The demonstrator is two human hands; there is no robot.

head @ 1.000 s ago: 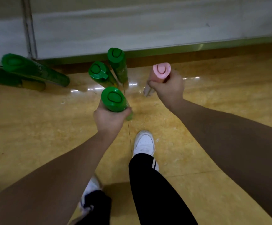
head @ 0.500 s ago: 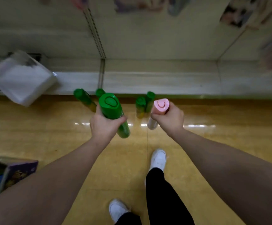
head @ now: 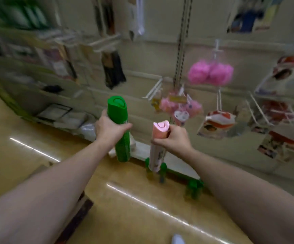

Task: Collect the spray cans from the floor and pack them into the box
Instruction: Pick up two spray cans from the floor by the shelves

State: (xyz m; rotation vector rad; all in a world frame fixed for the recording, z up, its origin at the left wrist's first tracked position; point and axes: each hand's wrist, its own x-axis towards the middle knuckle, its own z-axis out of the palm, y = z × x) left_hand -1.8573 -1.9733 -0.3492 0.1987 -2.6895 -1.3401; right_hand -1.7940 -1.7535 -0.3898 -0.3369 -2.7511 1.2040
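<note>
No words, brands or numbers can be read. The printed wrap on the pink spray can [head: 156, 155], the green spray can [head: 123, 148] and the hanging packets [head: 216, 124] are all too blurred to make out.

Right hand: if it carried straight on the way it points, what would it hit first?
Probably the right hand would meet the pink puffs hanging just beyond its pink can; blur leaves depth unclear.

Dim, warm indoor light. Heavy motion blur throughout; shelves [head: 58, 55] smeared. White glare streaks on floor [head: 142, 205]. Wide-angle bending at edges.
</note>
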